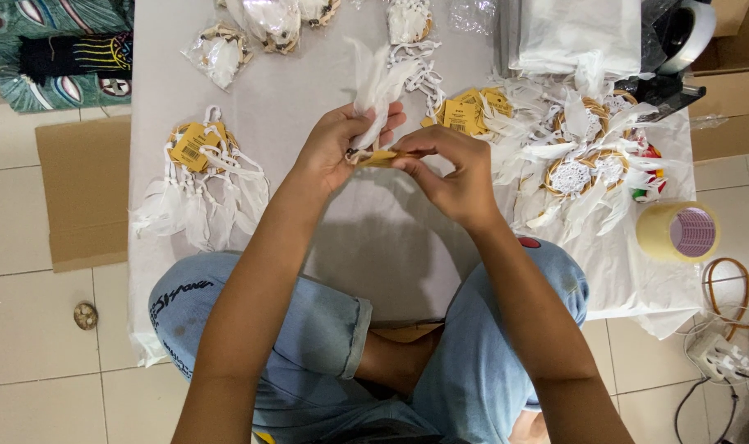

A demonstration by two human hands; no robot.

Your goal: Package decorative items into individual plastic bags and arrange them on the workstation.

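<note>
1. Left hand (335,148) — forearm angled up, fingers curled around white feathers (376,86) above the white sheet (391,238).
2. Right hand (452,177) — wrist bent, fingertips pinching a yellow tag (380,158) beside the feathers.

The left hand (335,148) and right hand (452,173) cover most of the small yellow tag (380,158) between them, so the grip on it cannot be read. The packed dreamcatchers (267,20) at the top are cut by the edge. The tape dispenser (678,33) is partly out of view. The yellow tags (195,146) carry print too small to tell.
</note>
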